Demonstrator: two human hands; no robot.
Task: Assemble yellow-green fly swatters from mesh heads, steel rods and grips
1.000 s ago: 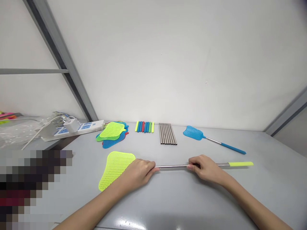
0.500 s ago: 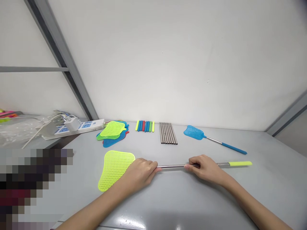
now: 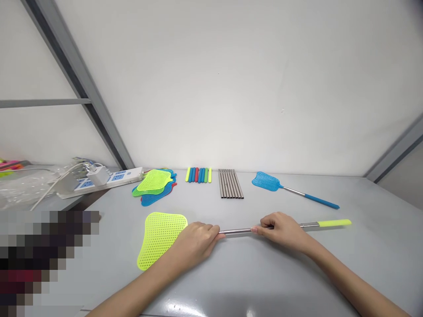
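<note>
A fly swatter with a yellow mesh head [image 3: 160, 235], a metal rod [image 3: 236, 231] and a yellow grip [image 3: 334, 223] lies across the front of the table, held in both hands. My left hand [image 3: 200, 240] is closed round the rod close to the mesh head and hides the joint there. Farther right, my right hand [image 3: 280, 231] pinches the rod between thumb and fingers, short of the yellow grip. Behind it rests a blue fly swatter [image 3: 267, 181] with a blue handle.
Mesh swatter heads [image 3: 155, 182] are piled at the back left. Several coloured handle grips [image 3: 198, 175] and a row of metal tubes [image 3: 231, 184] lie along the wall. A white power strip [image 3: 127, 175] with a plug and cable [image 3: 62, 178] stands at the left edge.
The yellow grip end has shifted slightly right. My hands keep their hold on the rod, my left hand moving a little rightward. The view has tilted slightly.
</note>
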